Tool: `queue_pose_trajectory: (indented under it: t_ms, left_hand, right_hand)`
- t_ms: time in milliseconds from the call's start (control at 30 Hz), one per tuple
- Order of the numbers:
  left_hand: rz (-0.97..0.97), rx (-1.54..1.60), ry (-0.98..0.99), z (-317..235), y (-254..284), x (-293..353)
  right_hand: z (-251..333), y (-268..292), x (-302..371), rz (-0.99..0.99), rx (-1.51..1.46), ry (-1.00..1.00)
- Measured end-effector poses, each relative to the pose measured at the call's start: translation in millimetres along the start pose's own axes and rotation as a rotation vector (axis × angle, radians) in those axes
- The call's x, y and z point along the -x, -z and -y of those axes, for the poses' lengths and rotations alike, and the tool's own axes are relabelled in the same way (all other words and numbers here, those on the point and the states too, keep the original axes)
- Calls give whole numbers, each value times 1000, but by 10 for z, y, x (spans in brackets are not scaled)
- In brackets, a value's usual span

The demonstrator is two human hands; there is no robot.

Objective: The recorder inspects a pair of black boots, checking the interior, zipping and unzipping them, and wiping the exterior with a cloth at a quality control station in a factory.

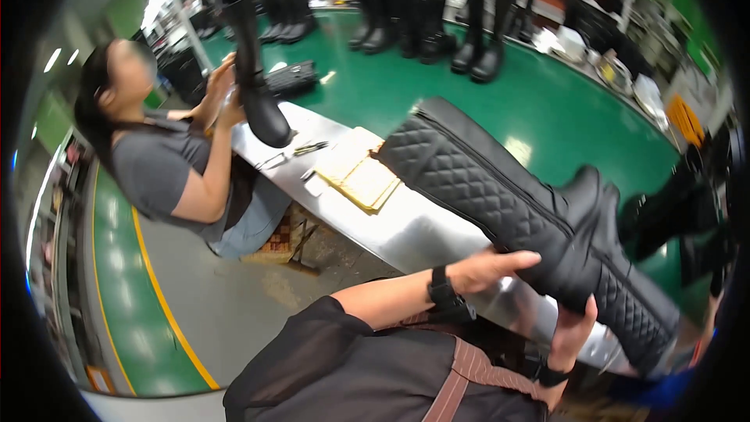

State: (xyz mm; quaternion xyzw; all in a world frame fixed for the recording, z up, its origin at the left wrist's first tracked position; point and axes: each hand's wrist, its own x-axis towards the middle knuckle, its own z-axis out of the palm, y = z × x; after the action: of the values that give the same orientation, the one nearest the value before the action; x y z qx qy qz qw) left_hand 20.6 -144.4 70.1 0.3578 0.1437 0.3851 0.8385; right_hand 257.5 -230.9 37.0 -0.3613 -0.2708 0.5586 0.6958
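We saw the left hand (494, 270) grasping the quilted black boots (473, 176) from the near side, its thumb laid along the leather while the other fingers went mostly out of sight beneath. The right hand (574, 332) gripped them farther right along the same near edge, thumb raised against the leather and fingertips partly hidden. One quilted shaft with a long zip slanted toward the upper left, and another pointed to the lower right, with smooth, rounded foot parts between them on the far side. The boots lay across the right part of the silvery bench (394, 234), though we could not tell whether they touched it or were held just above. Near the upper shaft's end we made out yellow papers (359, 176), with a small white object (315, 185) just beside them and some slim tools (311, 148) farther along. At the bench's far left end, a seated co-worker (168, 160) held up a tall black boot (254, 82), its toe down. Beyond the bench, we saw more black boots (484, 51) standing along the far side of a green surface (461, 101).
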Motion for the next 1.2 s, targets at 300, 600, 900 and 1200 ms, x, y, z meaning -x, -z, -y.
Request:
queue_pose_trajectory:
  t_ms: [300, 600, 900, 1200]
  left_hand:
    - [-8, 54, 40, -130, -96, 166]
    - [-100, 130, 121, -79, 153, 174]
    - [-73, 142, 88, -32, 160, 135]
    - [-14, -4, 34, 10, 343, 172]
  right_hand:
    - [11, -58, 18, -3, 66, -29]
    - [-62, -231, -43, 33, -83, 0]
    - [87, -446, 74, 44, -67, -12]
    - [-149, -93, 39, 40, -4, 63]
